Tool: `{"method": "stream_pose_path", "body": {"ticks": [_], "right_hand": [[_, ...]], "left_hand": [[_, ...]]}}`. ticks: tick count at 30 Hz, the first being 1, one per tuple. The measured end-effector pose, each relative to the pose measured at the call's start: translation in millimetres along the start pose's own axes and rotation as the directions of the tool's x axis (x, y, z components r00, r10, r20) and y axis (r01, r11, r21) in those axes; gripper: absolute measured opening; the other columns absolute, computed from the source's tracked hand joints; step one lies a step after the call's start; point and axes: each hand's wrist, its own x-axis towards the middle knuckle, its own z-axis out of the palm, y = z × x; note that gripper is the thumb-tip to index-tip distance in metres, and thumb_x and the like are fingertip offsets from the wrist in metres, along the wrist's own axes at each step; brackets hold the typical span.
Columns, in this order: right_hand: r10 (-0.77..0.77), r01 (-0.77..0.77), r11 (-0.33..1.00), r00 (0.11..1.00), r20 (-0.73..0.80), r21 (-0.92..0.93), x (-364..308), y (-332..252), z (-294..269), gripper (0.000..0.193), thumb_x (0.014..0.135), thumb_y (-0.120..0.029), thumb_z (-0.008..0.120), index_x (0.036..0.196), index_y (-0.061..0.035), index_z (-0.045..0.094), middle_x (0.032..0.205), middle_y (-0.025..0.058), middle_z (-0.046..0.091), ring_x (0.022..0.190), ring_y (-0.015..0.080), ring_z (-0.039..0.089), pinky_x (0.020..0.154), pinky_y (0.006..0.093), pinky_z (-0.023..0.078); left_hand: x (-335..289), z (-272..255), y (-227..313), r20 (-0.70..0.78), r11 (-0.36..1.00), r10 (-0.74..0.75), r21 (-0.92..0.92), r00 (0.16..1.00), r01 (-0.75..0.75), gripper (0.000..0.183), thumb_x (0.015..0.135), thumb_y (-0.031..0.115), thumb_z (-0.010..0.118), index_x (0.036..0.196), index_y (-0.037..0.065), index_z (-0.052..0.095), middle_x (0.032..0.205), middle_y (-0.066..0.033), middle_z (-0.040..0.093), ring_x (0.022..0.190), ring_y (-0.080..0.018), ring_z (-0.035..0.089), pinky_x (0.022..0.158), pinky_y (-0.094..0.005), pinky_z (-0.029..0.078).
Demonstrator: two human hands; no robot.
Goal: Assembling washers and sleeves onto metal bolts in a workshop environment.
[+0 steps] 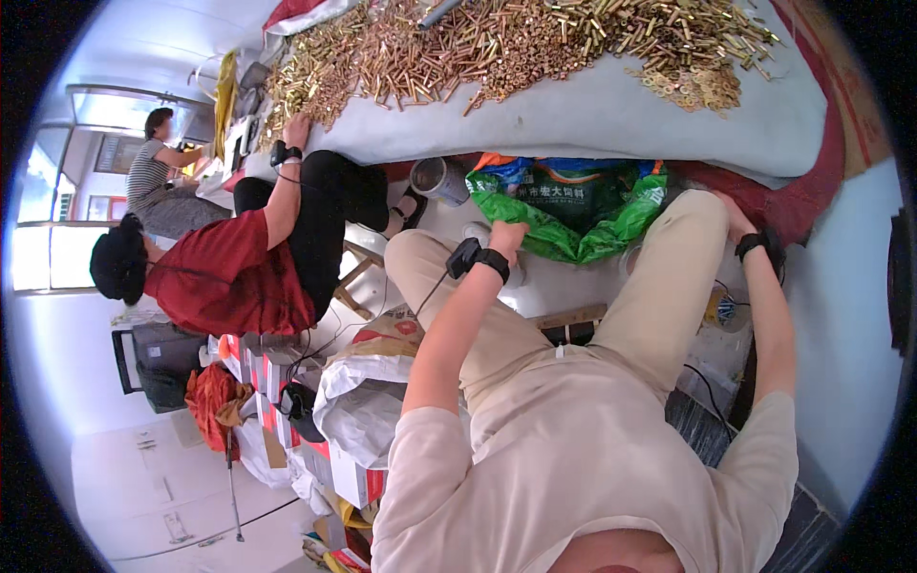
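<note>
Below the table edge, in front of my lap, sits a large green printed plastic sack (581,248), its mouth spread and its inside dark. The near left part of its rim is in my left hand (509,237), whose fingers are curled closed round it. My right hand (736,220) reaches past the outside of my right knee, close to a dark red cloth (807,205). Its fingers are mostly hidden behind the knee. Above the sack, many small brass-coloured metal tubes (420,57) lie heaped on a grey table cover (573,119), with flat ring-like pieces (695,86) at the right.
A grey bucket (439,180) stands left of the sack. Beside me on the left, a person in a red shirt (234,267) reaches to the heap; another person (164,177) sits farther off. A wooden stool (357,286), white sack (363,396) and boxes (272,372) crowd my left.
</note>
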Motion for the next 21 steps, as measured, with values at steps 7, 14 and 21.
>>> {"method": "stream_pose_path", "body": {"ticks": [7, 14, 21], "right_hand": [[0.089, -0.088, 0.996, 0.982, -0.165, 0.01, -65, -15, 52, 0.027, 0.09, -0.021, 0.042, 0.109, -0.0058, 0.052, 0.076, -0.0018, 0.054, 0.065, 0.0105, 0.051, 0.059, 0.0267, 0.042], [0.003, -0.019, 0.998, 0.963, -0.268, -0.054, -124, -56, 54, 0.023, 0.09, -0.027, 0.042, 0.082, -0.0092, 0.055, 0.068, -0.0015, 0.052, 0.055, 0.0104, 0.048, 0.05, 0.0262, 0.04], [-0.574, 0.43, 0.795, 0.76, -0.304, -0.427, -136, -175, 147, 0.025, 0.09, -0.016, 0.046, 0.108, -0.0009, 0.055, 0.094, 0.0069, 0.062, 0.082, 0.0134, 0.057, 0.072, 0.0249, 0.044]], "left_hand": [[-42, -31, 10, 0.004, 0.989, 0.054, -0.14, 0.999, -0.052, 0.03, 0.07, 0.011, 0.062, 0.093, -0.007, 0.056, 0.087, -0.013, 0.058, 0.075, -0.0234, 0.052, 0.062, -0.038, 0.04], [-71, -26, 41, 0.047, 0.909, 0.415, -0.074, 0.909, -0.411, 0.029, 0.072, 0.011, 0.062, 0.096, -0.003, 0.053, 0.087, -0.0083, 0.055, 0.082, -0.018, 0.049, 0.075, -0.0307, 0.04], [-27, -20, 23, -0.061, 0.768, 0.624, 0.235, 0.779, -0.596, 0.038, 0.071, 0.016, 0.065, 0.099, -0.005, 0.052, 0.092, -0.0153, 0.054, 0.085, -0.0259, 0.052, 0.077, -0.0367, 0.042]]}}
